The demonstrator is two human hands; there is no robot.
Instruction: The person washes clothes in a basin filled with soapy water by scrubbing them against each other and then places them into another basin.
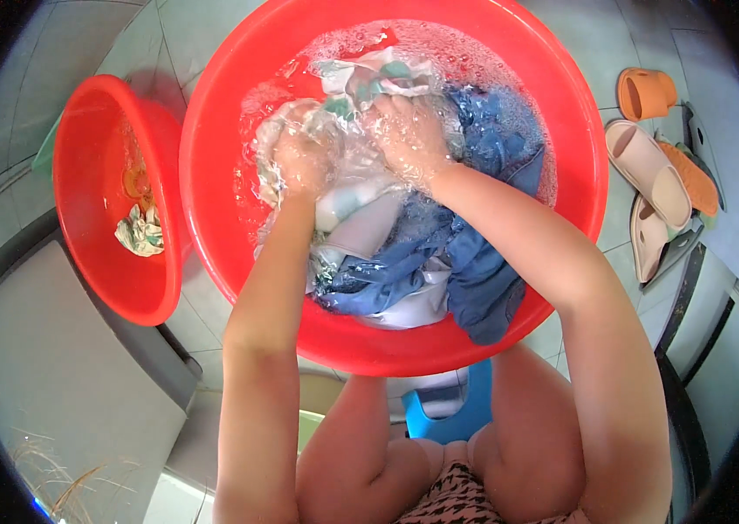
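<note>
A large red basin [202,188] holds soapy water and wet laundry. Both hands are partly under the water, closed on a white garment with green and grey patches [387,74]. My left hand [304,157] grips its left side, with the fingertips blurred by water and suds. My right hand [411,141] is curled over the cloth farther right, its fingertips tucked into the folds. Blue denim clothing [483,271] lies to the right and nearer to me, beside my right wrist. Plain white cloth [413,306] shows among the denim at the near side.
Left of the big basin, a smaller red basin [81,192] stands tilted, with a crumpled patterned cloth [140,231] inside. Pale slippers [649,170] and orange slippers [646,93] lie on the tiled floor at right. Between my legs is a blue plastic stool [452,424]. A grey cabinet-like surface [72,341] is at left.
</note>
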